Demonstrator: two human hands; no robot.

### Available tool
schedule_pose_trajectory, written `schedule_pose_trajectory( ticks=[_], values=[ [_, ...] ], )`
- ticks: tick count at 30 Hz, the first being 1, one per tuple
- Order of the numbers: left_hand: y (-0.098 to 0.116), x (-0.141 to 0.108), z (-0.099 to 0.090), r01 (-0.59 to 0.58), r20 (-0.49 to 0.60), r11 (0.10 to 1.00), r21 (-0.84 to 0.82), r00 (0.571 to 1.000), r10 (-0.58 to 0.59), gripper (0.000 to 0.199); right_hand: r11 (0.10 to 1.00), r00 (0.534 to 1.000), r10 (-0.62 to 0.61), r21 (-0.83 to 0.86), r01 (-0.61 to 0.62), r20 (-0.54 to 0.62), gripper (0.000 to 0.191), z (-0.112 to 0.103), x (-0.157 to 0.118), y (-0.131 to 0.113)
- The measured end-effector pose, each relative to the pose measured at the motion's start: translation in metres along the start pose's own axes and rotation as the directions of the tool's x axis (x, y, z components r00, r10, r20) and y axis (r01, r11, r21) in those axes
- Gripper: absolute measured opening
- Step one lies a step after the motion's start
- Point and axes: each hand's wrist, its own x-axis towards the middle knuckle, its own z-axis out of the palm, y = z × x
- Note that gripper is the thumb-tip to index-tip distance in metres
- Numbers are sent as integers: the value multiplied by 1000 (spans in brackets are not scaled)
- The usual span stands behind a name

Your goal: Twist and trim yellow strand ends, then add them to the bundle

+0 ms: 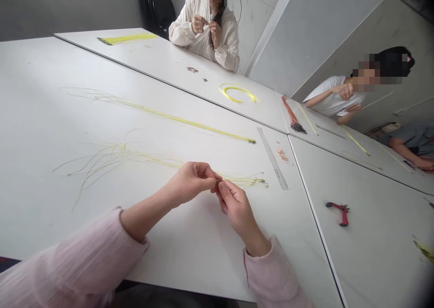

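Observation:
My left hand [194, 182] and my right hand [238, 205] meet fingertip to fingertip above the table, both closed in a pinch. Whatever lies between the fingers is too small and too covered to make out. Behind and below them, a loose bundle of yellow lines [149, 158] runs across the table, partly hidden by my hands. At its right end, small fish hooks [262, 181] lie in a cluster. Farther back lies a straighter bundle of yellow lines [190, 124], with a dark clump of what look like hooks [251, 141] at its right tip.
Right of the bundles lie a clear ruler [272, 158] and small orange-pink bits [281, 154]. Red-handled pliers [340, 213] rest beyond the table seam. Across the table, a person in a cream jacket [190, 23] handles something small; other people sit at right near a red-brown bundle [290, 114].

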Motion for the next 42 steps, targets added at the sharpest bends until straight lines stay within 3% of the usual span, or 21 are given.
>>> schedule_pose_trajectory(
  ticks=[5, 10, 18, 23, 29, 34, 42],
  values=[
    [1, 0, 0, 6, -10, 1000, -6, 1000, -7, 8, 1000, 1000, -3, 17, 2, 31, 35, 1, -1, -2],
    [0, 0, 0, 11, -15, 1000, 18, 1000, -11, 9, 998, 999, -30, -52, 29, -17, 37, 1, 0, 0],
    [1, 0, 0, 4, -20, 1000, -20, 1000, -4, 7, 1000, 1000, 6, 13, -6, 19, 36, 0, 0, 0],
    [1, 0, 0, -12, -8, 1000, -27, 1000, 12, 9, 999, 999, -29, -43, 28, -27, 38, 1, 0, 1],
    [0, 0, 0, -27, -29, 999, -27, 999, 26, 12, 992, 996, -32, 115, 41, -85, 35, -3, 1, -2],
    [-3, 0, 2, -34, -53, 999, 18, 998, 35, 24, 968, 990, 9, 250, 28, -144, 21, -2, 2, -2],
    [7, -4, 7, -12, -20, 999, 51, 1000, 13, 27, 977, 982, -19, 206, 58, -188, 19, -3, 3, -1]
  ],
)
